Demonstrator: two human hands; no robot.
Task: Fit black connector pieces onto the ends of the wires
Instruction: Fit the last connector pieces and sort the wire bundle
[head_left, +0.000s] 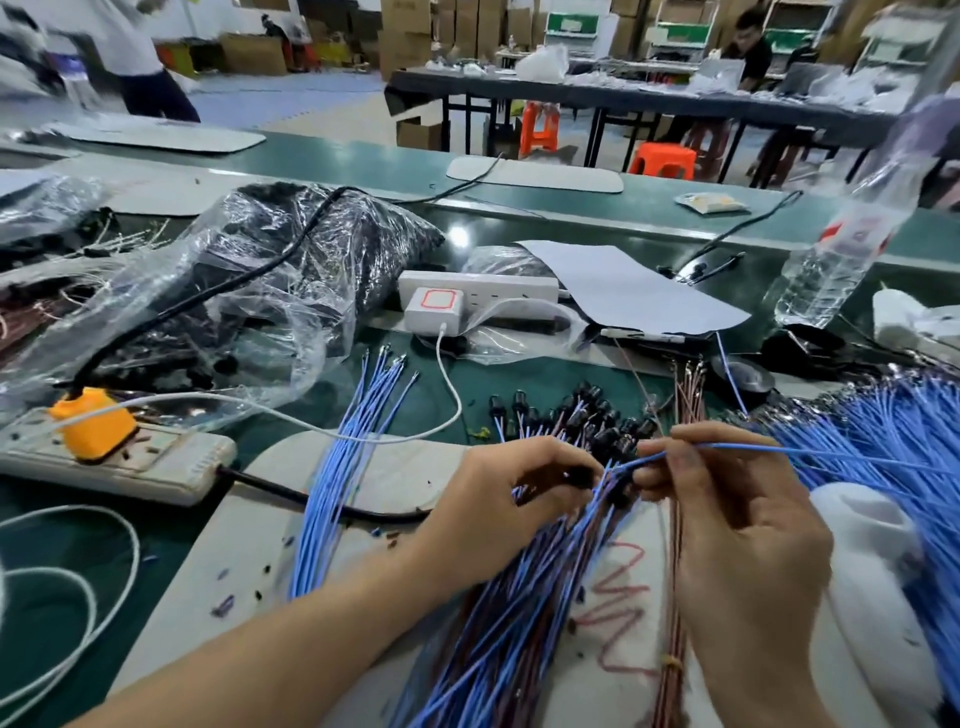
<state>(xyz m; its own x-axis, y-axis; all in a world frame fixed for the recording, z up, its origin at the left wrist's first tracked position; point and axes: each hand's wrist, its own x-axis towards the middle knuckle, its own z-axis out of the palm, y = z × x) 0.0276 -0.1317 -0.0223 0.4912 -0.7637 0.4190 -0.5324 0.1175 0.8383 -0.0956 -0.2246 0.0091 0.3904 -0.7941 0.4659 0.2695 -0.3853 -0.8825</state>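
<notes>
Where the spare wires (358, 441) fan out, left of the pile (587, 415) of black-capped ends, their metal tips point away from me. I take it they were set there to keep them apart from the finished ones.

Just below the pile, my left hand (519, 499) has its fingers curled and pinches something small and black. I judge it to be a connector (578, 475), held low over the capped strands so it can meet the next end. I cannot see its opening.

Right of that, one wire (727, 448) lies nearly level. Its long axis runs across the view, and its free tip points left at the connector, close to it; I cannot tell if they touch.

My right hand (737, 525), below and right of the pile, pinches this wire near the tip between thumb and forefinger. I read that short grip as a way to make the end stiff enough to push in.

Far right of the pile, the wire trails off into the bundle (883, 467) of blue strands.
</notes>
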